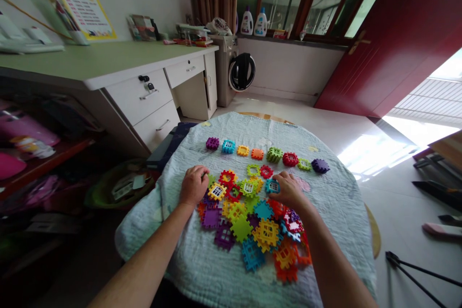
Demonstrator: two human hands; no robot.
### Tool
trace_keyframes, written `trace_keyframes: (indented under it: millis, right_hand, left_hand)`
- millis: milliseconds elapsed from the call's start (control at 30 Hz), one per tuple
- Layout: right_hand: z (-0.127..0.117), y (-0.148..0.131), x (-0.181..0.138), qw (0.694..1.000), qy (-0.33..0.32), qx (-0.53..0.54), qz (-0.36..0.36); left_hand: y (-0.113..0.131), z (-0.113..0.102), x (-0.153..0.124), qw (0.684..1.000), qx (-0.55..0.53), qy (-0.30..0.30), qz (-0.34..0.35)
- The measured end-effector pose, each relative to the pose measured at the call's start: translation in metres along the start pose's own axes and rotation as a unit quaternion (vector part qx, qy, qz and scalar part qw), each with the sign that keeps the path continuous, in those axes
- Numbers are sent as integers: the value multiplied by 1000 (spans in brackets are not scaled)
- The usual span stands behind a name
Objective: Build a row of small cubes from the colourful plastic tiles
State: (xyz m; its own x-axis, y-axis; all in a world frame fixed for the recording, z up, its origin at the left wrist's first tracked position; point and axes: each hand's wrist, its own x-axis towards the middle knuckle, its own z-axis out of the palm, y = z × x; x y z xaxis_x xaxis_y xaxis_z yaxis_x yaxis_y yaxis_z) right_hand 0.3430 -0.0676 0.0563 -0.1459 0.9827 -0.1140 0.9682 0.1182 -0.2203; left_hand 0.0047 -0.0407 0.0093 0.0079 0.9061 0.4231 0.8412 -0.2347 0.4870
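Note:
A heap of coloured plastic interlocking tiles with notched edges lies on the cloth between my arms. At its far left edge my left hand rests with curled fingers beside a yellow window tile; whatever those fingers hold is hidden. My right hand pinches a blue window tile at the heap's far right. Close to it lie a small red tile and a light green tile. Farther off, several stacks and tiles form a row, including a purple stack and a dark red stack.
A pale blue cloth covers the round table. Beyond it stand a desk with drawers at left, a washing machine and a red door. A black stand is on the floor at right.

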Motion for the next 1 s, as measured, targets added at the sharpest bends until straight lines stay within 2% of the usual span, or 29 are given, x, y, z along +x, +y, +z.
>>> trace_keyframes:
  millis: [300, 500, 600, 733, 867, 1000]
  right_hand:
    - [-1, -1, 3, 1000, -11, -21, 0]
    - [-13, -14, 15, 998, 48, 28, -29]
    - [-21, -34, 41, 995, 69, 44, -55]
    - [-26, -70, 92, 992, 78, 54, -82]
    - [-23, -101, 138, 994, 67, 30, -77]
    - [-18, -120, 166, 995, 58, 19, -80]
  left_hand:
    - [0, 0, -1, 1000, -8, -2, -3]
    - [3, -2, -1, 1000, -9, -4, -1]
    - [4, -3, -1, 1000, -11, -6, -5]
    - [3, -3, -2, 1000, -17, -13, -14]
    - [6, -6, -1, 999, -22, -17, -21]
    - [7, -7, -1, 999, -22, -18, -24]
